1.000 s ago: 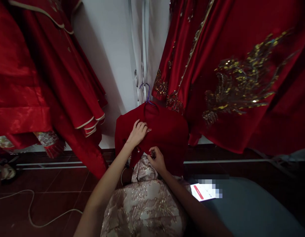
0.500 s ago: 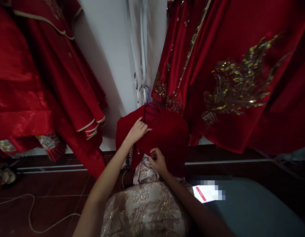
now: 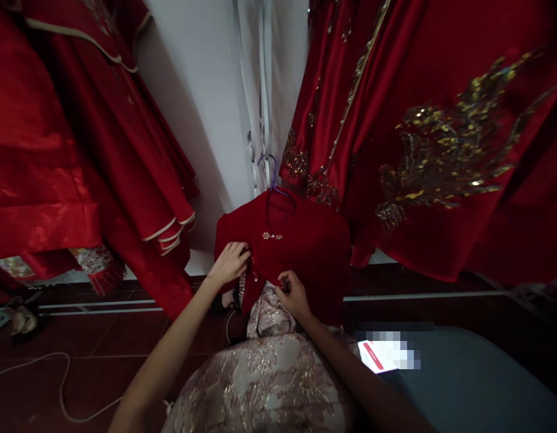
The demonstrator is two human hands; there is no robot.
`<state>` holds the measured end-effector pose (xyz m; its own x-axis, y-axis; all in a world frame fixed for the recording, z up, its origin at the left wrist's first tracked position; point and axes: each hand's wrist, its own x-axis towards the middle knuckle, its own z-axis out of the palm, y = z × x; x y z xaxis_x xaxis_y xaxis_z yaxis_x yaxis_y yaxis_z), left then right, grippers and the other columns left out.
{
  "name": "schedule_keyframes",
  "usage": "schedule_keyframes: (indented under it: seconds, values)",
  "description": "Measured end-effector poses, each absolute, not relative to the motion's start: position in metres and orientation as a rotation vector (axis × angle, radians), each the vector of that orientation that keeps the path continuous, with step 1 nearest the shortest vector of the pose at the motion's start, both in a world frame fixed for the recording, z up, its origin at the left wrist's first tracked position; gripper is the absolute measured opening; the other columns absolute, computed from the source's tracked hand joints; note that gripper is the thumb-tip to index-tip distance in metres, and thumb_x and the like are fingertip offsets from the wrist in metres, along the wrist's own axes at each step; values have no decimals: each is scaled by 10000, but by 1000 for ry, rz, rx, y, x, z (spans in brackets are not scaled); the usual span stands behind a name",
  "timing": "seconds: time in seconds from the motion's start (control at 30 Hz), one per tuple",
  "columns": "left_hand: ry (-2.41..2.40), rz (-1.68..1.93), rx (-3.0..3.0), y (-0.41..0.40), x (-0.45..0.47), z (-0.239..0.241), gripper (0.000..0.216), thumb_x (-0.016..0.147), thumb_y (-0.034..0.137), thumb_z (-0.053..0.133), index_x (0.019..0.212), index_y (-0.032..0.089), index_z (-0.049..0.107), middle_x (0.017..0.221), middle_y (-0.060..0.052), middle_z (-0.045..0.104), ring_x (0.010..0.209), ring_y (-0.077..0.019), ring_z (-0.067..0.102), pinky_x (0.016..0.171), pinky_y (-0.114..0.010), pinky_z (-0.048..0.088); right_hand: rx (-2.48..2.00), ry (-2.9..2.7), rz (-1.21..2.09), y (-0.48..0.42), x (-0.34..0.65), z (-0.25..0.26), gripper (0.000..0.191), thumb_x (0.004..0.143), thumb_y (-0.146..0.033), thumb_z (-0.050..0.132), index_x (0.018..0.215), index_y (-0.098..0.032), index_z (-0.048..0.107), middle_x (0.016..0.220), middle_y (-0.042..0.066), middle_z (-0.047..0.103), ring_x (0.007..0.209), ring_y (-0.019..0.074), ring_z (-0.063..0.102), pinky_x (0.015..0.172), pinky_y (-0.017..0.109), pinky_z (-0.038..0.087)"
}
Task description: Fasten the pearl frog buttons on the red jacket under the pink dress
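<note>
A dark red velvet jacket [image 3: 305, 240] hangs on a purple hanger [image 3: 270, 171] in front of me, over a pale gold brocade skirt [image 3: 269, 385]. A small decorative clasp [image 3: 272, 236] sits fastened at its chest. My left hand [image 3: 228, 264] grips the jacket's left front edge, fingers curled round the cloth. My right hand [image 3: 293, 294] pinches the lower front edge near a small button, fingers closed.
Red satin gowns hang at left [image 3: 80, 150] and a gold-embroidered red gown at right [image 3: 441, 150]. White wall [image 3: 206, 108] behind. A lit phone [image 3: 387, 353] lies on a grey surface [image 3: 463, 385] at lower right. A white cable [image 3: 57, 385] trails on the dark floor.
My left hand has dropped from the jacket's chest clasp to the left front edge lower down. The clasp now shows. My right hand stays at the lower edge.
</note>
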<state>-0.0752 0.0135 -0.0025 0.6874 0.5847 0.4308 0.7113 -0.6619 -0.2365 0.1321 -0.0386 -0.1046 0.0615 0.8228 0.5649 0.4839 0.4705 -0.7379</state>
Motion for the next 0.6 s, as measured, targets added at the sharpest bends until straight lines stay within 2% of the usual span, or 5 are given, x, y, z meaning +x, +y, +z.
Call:
schedule_keyframes:
  seconds: [0.13,0.23,0.4,0.5,0.6]
  values:
    - [-958,-378,-2521,18,-81,11,230,732,218,575,961,202,568,1140,-94,490,1040,-238,445,916,-406,360,-1181,-1506,343,-44,135,-99,107,650,-194,490,708,-204,401,649,-37,405,591,111,395,580,235,345]
    - [-995,-429,-2495,19,-91,15,206,703,238,587,907,205,588,1110,-95,512,1027,-247,457,933,-422,351,-1185,-1392,264,-50,152,-76,176,703,-263,483,644,-212,325,599,-42,321,571,114,342,561,246,322]
    - [-1233,-631,-2408,18,-83,19,159,776,309,497,776,197,609,881,-81,564,912,-226,514,914,-440,369,-1127,-1158,234,-40,172,-3,203,792,-401,458,748,-208,416,700,-2,444,655,135,444,633,272,390]
    - [-1292,-865,-2346,21,-43,25,280,808,365,469,978,170,577,1021,-127,548,1013,-256,499,911,-450,390,-1044,-1185,562,-13,146,33,287,799,-471,439,914,-208,447,927,57,544,823,168,545,674,287,451]
    - [-1357,-1187,-2148,31,6,27,465,806,353,484,1212,134,428,1308,-208,370,1258,-334,308,992,-546,299,-1190,-1242,700,15,110,42,535,768,-584,425,1108,-172,426,1187,152,478,1130,261,456,879,404,412]
